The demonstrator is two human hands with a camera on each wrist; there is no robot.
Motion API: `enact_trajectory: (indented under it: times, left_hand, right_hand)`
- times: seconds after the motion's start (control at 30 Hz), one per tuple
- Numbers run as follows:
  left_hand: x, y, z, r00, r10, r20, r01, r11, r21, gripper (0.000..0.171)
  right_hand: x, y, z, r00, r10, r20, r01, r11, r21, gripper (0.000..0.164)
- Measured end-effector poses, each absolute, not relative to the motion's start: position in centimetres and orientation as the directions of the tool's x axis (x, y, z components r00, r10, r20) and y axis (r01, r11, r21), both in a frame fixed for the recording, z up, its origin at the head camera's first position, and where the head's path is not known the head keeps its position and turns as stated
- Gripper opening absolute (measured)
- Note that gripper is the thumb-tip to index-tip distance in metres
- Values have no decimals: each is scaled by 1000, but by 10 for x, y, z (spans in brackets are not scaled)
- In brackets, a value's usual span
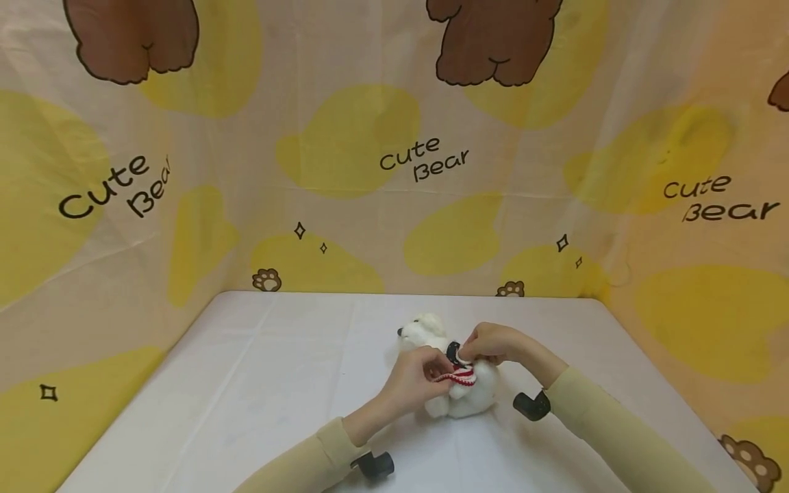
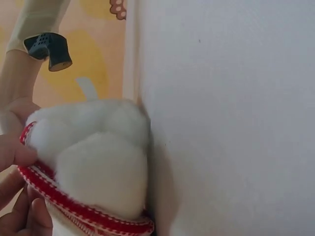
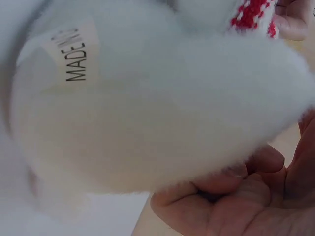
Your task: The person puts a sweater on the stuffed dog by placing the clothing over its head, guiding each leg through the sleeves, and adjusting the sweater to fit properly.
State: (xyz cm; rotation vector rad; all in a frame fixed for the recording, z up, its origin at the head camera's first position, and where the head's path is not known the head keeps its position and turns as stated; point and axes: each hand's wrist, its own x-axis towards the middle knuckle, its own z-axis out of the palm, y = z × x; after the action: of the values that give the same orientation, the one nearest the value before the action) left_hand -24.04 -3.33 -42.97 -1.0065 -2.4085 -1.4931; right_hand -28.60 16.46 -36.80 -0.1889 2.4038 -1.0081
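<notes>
A white plush animal [image 1: 483, 387] sits on the table, its head [image 1: 425, 330] turned toward the left. Around its body is a red and white knitted garment [image 1: 464, 378], whose banded edge [image 2: 74, 202] crosses the white fur [image 2: 103, 172] in the left wrist view. My left hand [image 1: 414, 378] pinches this edge between thumb and fingers. On the toy's other side, my right hand [image 1: 498, 341] grips the garment's upper part beside a dark patch [image 1: 454, 352]. In the right wrist view its curled fingers [image 3: 221, 206] lie close against the fur, their tips partly hidden behind it.
The white table [image 1: 296, 383] extends around the toy, with a printed cloth wall [image 1: 345, 226] behind and at both sides. Black wrist devices [image 1: 531, 405] hang below the sleeves. A lettered label [image 3: 75, 59] shows on the plush.
</notes>
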Motion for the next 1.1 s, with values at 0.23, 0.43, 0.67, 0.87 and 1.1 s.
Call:
enact_trajectory:
  times: [0.23, 0.43, 0.67, 0.87, 1.1]
  left_hand:
    - [-242, -35, -426, -750, 534, 391, 596, 286, 750, 14]
    - [-244, -40, -423, -699, 636, 328, 641, 353, 681, 16]
    - [-247, -44, -420, -633, 719, 287, 718, 408, 563, 16]
    - [-248, -47, -419, -623, 734, 272, 728, 417, 544, 16]
    - [-247, -51, -419, -603, 757, 252, 758, 446, 477, 17]
  right_hand:
    - [-290, 166, -369, -832, -320, -453, 129, 683, -719, 17]
    - [-293, 167, -371, -796, -352, -491, 197, 617, -762, 15]
    - [-292, 168, -375, -779, -359, -514, 243, 583, -775, 15]
    - [-291, 170, -376, -764, -386, -516, 255, 554, -792, 13]
    - [-291, 171, -377, -745, -411, -525, 266, 539, -799, 7]
